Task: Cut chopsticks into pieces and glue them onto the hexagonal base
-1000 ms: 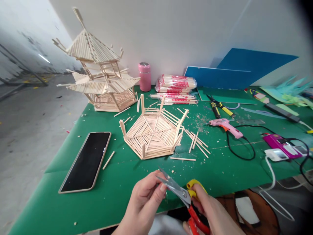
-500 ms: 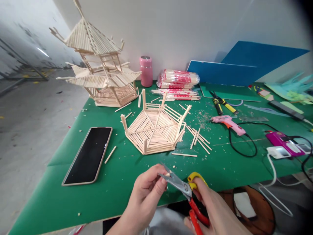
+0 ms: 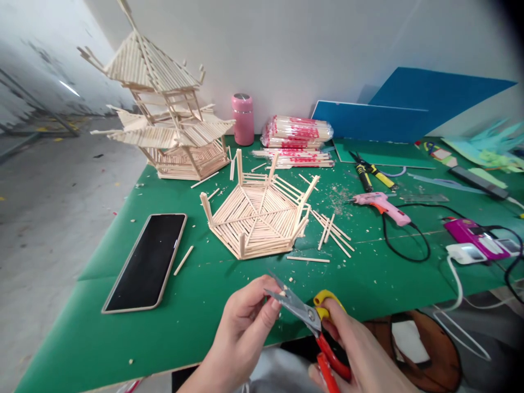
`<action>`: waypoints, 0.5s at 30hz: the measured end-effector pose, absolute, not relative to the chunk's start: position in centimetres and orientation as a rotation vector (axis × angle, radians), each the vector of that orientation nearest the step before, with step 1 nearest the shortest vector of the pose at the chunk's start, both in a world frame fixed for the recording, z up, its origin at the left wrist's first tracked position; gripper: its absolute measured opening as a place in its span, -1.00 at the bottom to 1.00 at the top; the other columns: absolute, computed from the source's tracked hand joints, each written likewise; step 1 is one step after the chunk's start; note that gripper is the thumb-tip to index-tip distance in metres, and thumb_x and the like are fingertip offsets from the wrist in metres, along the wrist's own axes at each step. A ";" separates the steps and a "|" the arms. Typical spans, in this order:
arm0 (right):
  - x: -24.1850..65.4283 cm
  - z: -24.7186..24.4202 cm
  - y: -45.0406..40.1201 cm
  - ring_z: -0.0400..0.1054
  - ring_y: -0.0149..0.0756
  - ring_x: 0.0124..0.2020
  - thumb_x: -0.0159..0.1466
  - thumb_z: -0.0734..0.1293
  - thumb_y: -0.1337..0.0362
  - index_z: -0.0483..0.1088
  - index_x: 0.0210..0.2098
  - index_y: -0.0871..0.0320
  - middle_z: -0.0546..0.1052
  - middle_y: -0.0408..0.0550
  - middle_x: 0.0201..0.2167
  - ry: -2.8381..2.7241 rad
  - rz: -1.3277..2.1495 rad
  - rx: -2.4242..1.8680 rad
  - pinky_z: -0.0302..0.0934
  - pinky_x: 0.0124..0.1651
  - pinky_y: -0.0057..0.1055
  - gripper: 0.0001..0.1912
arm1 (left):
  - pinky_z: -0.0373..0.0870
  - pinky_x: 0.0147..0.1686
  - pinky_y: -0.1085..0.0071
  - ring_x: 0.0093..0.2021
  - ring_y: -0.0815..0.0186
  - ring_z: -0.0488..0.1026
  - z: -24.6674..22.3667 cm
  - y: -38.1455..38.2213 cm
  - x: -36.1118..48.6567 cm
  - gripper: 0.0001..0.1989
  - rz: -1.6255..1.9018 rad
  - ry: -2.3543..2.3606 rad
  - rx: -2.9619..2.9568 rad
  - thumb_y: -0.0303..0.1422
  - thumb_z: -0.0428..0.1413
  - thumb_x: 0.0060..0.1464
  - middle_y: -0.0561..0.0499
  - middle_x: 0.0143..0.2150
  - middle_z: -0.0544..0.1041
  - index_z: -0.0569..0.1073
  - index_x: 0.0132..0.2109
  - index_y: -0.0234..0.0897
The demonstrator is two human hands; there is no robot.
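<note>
My right hand grips a pair of scissors by red and yellow handles, the blades parted and pointing up-left. Between thumb and fingertips my left hand pinches a small wooden stick; only its pale end shows, between the blades, and the rest is hidden by my fingers. Beyond both hands stands a hexagonal platform of wooden sticks with upright corner posts and low railings on some sides. A loose stick lies just in front of it, and several more sticks are scattered at its right.
A stick-built pagoda stands at the back left. A phone lies on the green table. Behind are a pink flask and bagged sticks. A pink glue gun, pliers and corded power strip lie right.
Both hands and the scissors stay almost in place. The view has shifted very slightly; nothing on the table has visibly moved.
</note>
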State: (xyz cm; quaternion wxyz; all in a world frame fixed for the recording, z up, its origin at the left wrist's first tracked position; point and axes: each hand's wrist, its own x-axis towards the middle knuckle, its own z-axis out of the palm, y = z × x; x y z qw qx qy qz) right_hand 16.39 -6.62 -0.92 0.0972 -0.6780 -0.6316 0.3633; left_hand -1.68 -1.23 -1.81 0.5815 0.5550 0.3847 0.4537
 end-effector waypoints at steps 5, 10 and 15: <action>16.4 -0.7 -6.7 0.38 -0.09 -0.18 -0.06 0.27 0.22 0.21 0.00 0.29 0.47 0.17 -0.16 -1.872 1.085 -1.999 0.27 -0.15 -0.30 -0.38 | 0.18 -0.48 0.54 -0.46 0.41 0.23 -1.5 -1.1 -1.8 -0.87 1.060 0.899 1.334 -0.45 -0.02 0.12 0.07 -0.47 0.30 0.39 -0.37 -0.27; 16.3 -0.3 -6.5 0.42 -0.14 -0.26 -0.04 0.25 0.26 0.21 -0.05 0.27 0.51 0.12 -0.24 -1.867 1.131 -1.936 0.30 -0.21 -0.37 -0.46 | 0.18 -0.45 0.53 -0.44 0.40 0.25 -1.3 -1.0 -1.8 -0.84 1.037 0.885 1.385 -0.46 -0.03 0.12 0.07 -0.46 0.32 0.38 -0.39 -0.27; 16.6 -1.1 -6.6 0.43 -0.20 -0.24 0.01 0.24 0.25 0.18 -0.05 0.28 0.52 0.10 -0.27 -1.812 1.213 -1.804 0.30 -0.18 -0.45 -0.50 | 0.18 -0.45 0.54 -0.44 0.41 0.26 -1.1 -0.9 -1.9 -0.85 1.035 0.894 1.408 -0.47 -0.03 0.12 0.07 -0.46 0.33 0.39 -0.39 -0.27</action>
